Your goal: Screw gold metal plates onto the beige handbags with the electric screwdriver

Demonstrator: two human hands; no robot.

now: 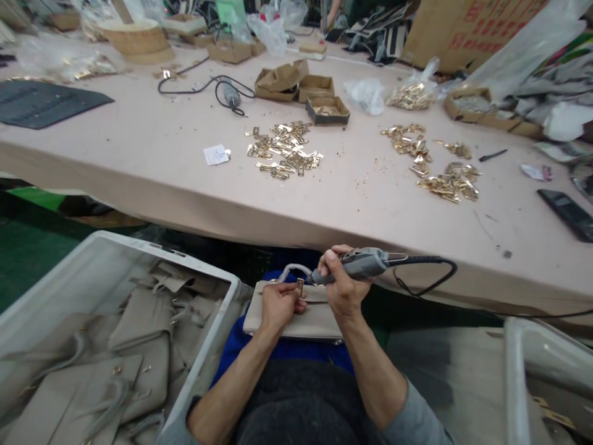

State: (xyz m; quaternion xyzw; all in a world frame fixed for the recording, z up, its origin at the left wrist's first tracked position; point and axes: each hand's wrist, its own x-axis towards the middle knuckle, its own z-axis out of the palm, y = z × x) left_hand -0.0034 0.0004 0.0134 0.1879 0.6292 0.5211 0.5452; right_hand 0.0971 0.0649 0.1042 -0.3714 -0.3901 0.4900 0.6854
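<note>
A beige handbag [319, 320] with a wrapped top handle lies across my lap, on blue cloth. My left hand [280, 304] rests on the bag, its fingers closed on a small gold metal plate [300, 287] at the bag's flap. In my right hand [343, 281] is a grey electric screwdriver [365, 264], gripped around its body. The tool is held nearly level, its tip pointing left toward the gold plate. Whether the tip touches the plate I cannot tell. A black cord [430, 259] runs from the tool's back end to the right.
A cloth-covered table [185, 185] stands ahead, bearing piles of gold plates [287, 148] and gold fittings [449, 182]. Small cardboard boxes [328, 111] sit farther back. To the left, a white bin [234, 287] holds several beige bags; another bin [512, 371] stands at right.
</note>
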